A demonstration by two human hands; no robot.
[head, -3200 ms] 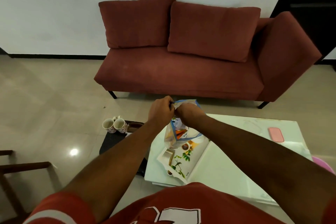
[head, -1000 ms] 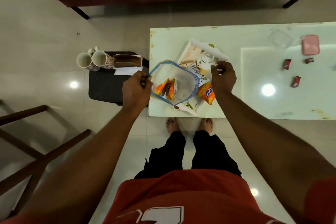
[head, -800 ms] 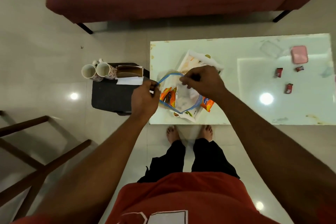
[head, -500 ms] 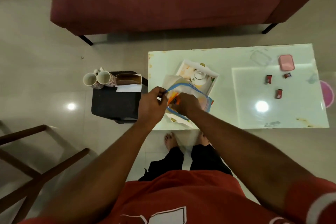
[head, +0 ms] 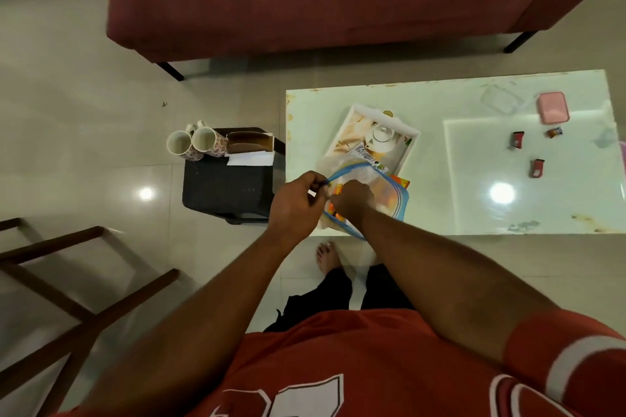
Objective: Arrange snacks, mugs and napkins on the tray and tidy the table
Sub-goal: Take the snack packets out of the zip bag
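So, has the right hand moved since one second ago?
Yes. The right hand has moved from beside the tray toward the near left corner of the table, into the open bag, close to the left hand.

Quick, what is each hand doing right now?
Left hand: pinches the zip bag's blue rim.
Right hand: inside the bag's mouth, at an orange packet; grip cannot be told.
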